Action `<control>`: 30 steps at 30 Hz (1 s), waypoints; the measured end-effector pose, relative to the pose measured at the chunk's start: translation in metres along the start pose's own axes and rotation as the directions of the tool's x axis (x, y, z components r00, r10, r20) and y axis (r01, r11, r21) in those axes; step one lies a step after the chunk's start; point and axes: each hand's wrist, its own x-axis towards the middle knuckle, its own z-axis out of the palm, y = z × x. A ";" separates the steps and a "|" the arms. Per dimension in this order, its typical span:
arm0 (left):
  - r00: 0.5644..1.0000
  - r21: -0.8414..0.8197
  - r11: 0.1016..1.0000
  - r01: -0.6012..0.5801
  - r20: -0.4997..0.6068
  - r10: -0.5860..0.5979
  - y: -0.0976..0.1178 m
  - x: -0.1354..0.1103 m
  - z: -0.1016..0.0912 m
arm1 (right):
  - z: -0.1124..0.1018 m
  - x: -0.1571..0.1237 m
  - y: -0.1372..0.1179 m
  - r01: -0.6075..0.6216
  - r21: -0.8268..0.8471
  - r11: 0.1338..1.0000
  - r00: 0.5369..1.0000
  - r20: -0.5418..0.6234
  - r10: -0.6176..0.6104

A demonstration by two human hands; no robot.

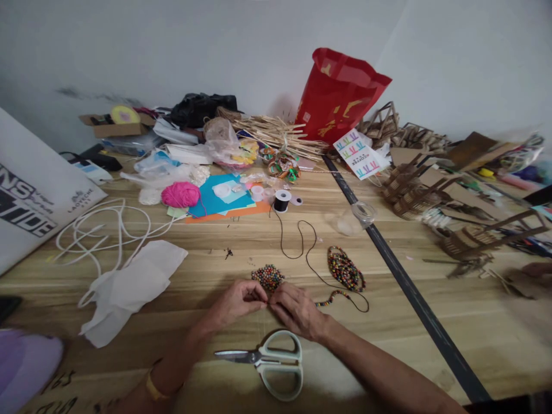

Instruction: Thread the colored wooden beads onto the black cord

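Note:
My left hand [242, 298] pinches a tiny reddish bead between thumb and fingertips. Almost touching it, my right hand [295, 307] has its fingers closed on what appears to be the end of a black cord [309, 253]. Strung beads [335, 296] on that cord come out from behind the right hand. A pile of loose multicoloured beads [268, 277] lies just beyond both hands. To the right is a coiled strand of beads [345, 269]. The cord runs back to a black spool [282, 200]. Scissors with pale handles [280, 365] lie nearest me, below the hands.
White cable [123, 221] and crumpled white cloth [133, 287] lie left. Pink yarn [180, 195], blue paper [211, 201] and a red bag [340, 95] stand farther back. A dark strip [414, 305] crosses the table; small woven baskets [407, 190] and another person's hand [537, 269] are right.

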 end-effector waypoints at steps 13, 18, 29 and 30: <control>1.000 -0.009 1.000 0.017 0.015 -0.016 0.001 0.000 0.001 | 0.003 -0.002 0.003 0.003 0.005 1.000 1.000 0.008 -0.003; 1.000 -0.002 1.000 0.009 0.008 -0.009 0.001 0.000 0.001 | 0.003 -0.003 0.003 0.013 -0.006 1.000 1.000 0.023 -0.013; 1.000 -0.007 1.000 0.020 -0.016 -0.020 0.000 0.000 0.002 | 0.000 -0.001 0.002 0.038 0.029 0.999 0.999 0.028 -0.039; 1.000 -0.003 1.000 0.016 -0.016 -0.016 0.000 0.000 0.002 | 0.000 -0.001 0.003 0.039 0.035 0.999 0.999 0.025 -0.040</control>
